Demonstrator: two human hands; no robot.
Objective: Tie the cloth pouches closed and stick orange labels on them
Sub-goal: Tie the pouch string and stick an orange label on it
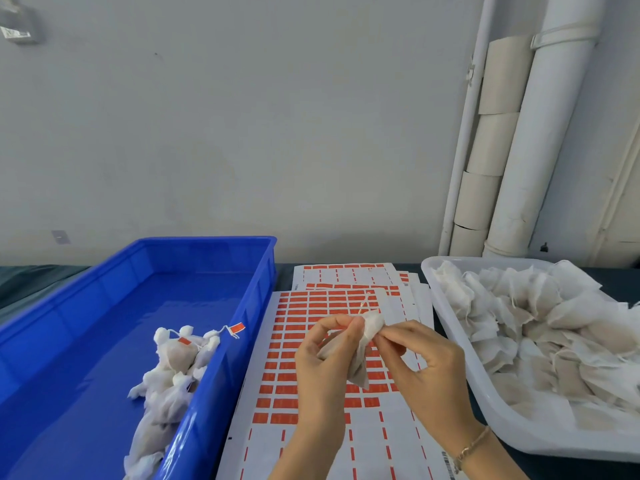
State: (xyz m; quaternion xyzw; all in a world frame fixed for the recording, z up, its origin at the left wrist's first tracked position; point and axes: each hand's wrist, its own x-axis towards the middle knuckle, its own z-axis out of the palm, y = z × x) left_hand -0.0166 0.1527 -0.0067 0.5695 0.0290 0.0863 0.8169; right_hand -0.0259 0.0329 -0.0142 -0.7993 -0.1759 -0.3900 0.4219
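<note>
Left hand (323, 355) and right hand (420, 362) both pinch one cloth pouch (360, 344) at lower centre, above label sheet (311, 341). Tied pouches (173, 368) in blue bin (214, 393), left. Untied pouches (540, 323) in white tray (502, 420), right.

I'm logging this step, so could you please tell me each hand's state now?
Left hand: holds the cloth pouch.
Right hand: pinches the same pouch's top.
</note>
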